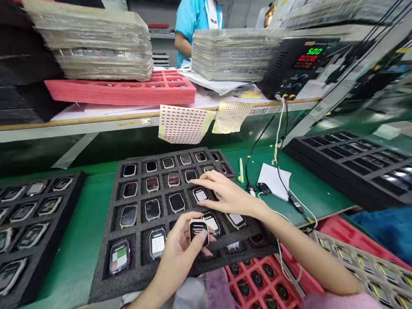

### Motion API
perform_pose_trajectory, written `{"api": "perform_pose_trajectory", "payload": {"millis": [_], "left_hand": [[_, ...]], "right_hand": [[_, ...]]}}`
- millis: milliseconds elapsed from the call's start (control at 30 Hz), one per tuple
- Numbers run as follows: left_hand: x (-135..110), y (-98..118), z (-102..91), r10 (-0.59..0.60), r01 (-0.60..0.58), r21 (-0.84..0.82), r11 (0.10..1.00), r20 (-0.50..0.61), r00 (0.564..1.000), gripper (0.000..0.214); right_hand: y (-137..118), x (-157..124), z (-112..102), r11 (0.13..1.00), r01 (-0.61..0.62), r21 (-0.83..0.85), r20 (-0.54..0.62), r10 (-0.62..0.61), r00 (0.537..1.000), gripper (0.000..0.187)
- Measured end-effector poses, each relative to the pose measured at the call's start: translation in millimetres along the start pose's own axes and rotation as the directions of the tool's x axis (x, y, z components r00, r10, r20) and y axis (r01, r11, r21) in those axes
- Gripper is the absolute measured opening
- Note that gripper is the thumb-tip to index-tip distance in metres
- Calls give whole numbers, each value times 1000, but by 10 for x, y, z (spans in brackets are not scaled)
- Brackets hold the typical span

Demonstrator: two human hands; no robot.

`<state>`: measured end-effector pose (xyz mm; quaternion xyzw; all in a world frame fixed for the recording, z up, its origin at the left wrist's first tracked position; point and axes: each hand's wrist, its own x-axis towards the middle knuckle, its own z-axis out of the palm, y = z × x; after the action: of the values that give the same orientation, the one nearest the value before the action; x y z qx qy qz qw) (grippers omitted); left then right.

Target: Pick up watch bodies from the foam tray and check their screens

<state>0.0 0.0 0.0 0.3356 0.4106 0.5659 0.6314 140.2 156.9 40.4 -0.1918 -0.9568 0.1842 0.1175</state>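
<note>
A black foam tray (106, 253) with many square pockets lies on the green bench in front of me, most pockets holding a smartwatch body. My left hand (180, 249) is closed round one watch body (198, 229), its dark screen facing up, just above the tray's near rows. My right hand (225, 193) reaches across the tray with fingers spread, fingertips over a lit watch (201, 195) in a middle pocket. A watch with a coloured screen (119, 256) sits in the near left pocket.
A second filled foam tray (28, 214) lies at left, and an empty black one (347, 163) at right. Red trays (257, 279) sit by my lap. A power supply (299, 64), cables and a white pad (273, 180) stand at right. Sticker sheets (183, 124) hang from the shelf. Another person stands behind.
</note>
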Motion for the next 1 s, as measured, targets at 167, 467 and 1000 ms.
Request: {"api": "perform_pose_trajectory", "payload": {"millis": [167, 467, 1000], "left_hand": [[0, 6, 7, 34, -33, -7, 999, 26, 999, 29], [-66, -138, -161, 252, -187, 687, 702, 5, 968, 49], [-220, 511, -715, 206, -178, 981, -72, 189, 960, 52]], "right_hand": [[-50, 84, -6, 996, 79, 41, -31, -78, 996, 34], [-233, 609, 359, 985, 143, -95, 149, -128, 980, 12], [-341, 535, 79, 508, -175, 843, 65, 227, 972, 22]]}}
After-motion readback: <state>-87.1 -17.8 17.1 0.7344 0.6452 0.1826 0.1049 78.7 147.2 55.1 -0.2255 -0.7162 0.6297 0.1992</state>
